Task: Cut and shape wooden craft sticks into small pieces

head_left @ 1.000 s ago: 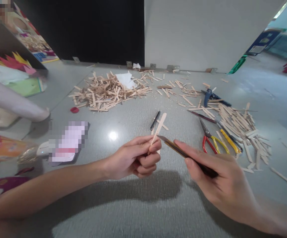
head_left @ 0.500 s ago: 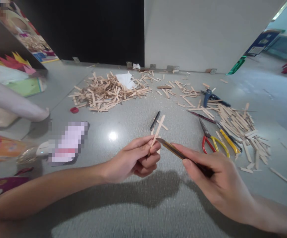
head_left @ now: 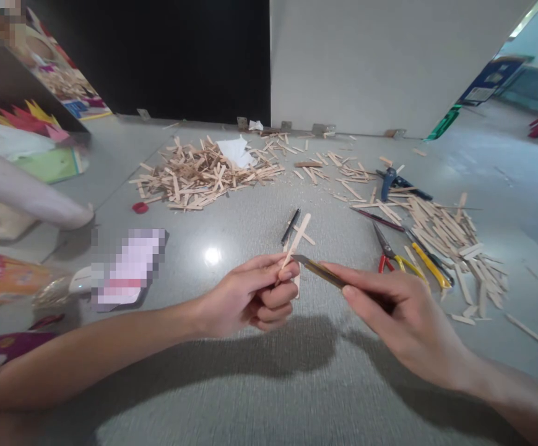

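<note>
Between the thumb and fingers of my left hand (head_left: 254,291) a flat wooden craft stick (head_left: 300,232) is pinched, its rounded end pointing up and away. My right hand (head_left: 399,316) is closed around a utility knife (head_left: 324,272). The knife's blade points left, and its tip is at the stick's edge, close to my left fingertips. On the table just behind lie a black pen (head_left: 291,226) and another craft stick (head_left: 306,233). Part of a stick also shows below my left fingers.
A heap of wooden sticks (head_left: 194,176) with a white paper lies at the back left. To the right are pliers (head_left: 392,251), a yellow-handled tool (head_left: 429,263), blue-handled cutters (head_left: 389,183) and more sticks (head_left: 449,229). A blurred phone-like object (head_left: 129,269) lies at left.
My right hand and the knife have shifted slightly up, with the blade tip still by the stick. My left hand keeps its pinch and has barely moved.
</note>
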Available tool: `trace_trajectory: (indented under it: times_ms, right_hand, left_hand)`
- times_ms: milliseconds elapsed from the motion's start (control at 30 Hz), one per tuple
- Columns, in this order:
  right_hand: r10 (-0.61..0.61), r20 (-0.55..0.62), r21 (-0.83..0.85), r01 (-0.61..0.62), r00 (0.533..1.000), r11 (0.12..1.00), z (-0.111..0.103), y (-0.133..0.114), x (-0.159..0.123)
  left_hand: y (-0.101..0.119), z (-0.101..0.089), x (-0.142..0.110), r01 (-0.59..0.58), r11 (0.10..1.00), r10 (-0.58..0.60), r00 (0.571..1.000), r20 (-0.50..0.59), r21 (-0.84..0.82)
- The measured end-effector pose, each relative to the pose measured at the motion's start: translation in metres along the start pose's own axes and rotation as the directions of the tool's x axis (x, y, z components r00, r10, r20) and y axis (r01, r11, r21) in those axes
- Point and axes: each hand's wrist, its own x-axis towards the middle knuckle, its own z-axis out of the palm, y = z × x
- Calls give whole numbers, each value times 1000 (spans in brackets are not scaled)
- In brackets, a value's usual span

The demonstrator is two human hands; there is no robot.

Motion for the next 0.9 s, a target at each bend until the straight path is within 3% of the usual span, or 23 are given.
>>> trace_trajectory:
  times_ms: [67,133,200,267,333,400,567,733,900]
  right_hand:
    - [-227,-72,-251,203,971,947,0,2,-2]
    - [-357,-93,-402,293,930,868,0,3,-3]
    - [-385,-122,-483,285,915,828,-1,3,-4]
    - [-391,-156,-520,261,907,814,-2,2,-4]
    - [-397,-171,-535,253,902,806,-3,1,-5]
    - [-405,-170,-537,260,898,803,-2,0,-6]
    - [-428,-177,-541,276,886,795,1,2,-12]
    - [-468,-182,-556,302,865,774,1,1,-15]
    - [-444,-227,-537,270,867,800,-1,1,-20]
  left_hand:
    - [-1,0,1,-63,995,68,995,-71,76]
    - [-1,1,1,-132,973,158,979,-127,191]
    - [0,2,1,-195,919,271,944,-188,343]
    - [0,5,-1,-215,824,393,883,-256,524]
    - [0,9,-3,-187,714,497,814,-301,674]
    - [-2,14,-7,-159,633,550,781,-296,758]
    - [-4,20,-12,-147,555,560,794,-237,819]
    - [-1,20,-13,-181,438,610,779,-144,881]
    - [2,24,-14,-177,393,607,787,-110,903]
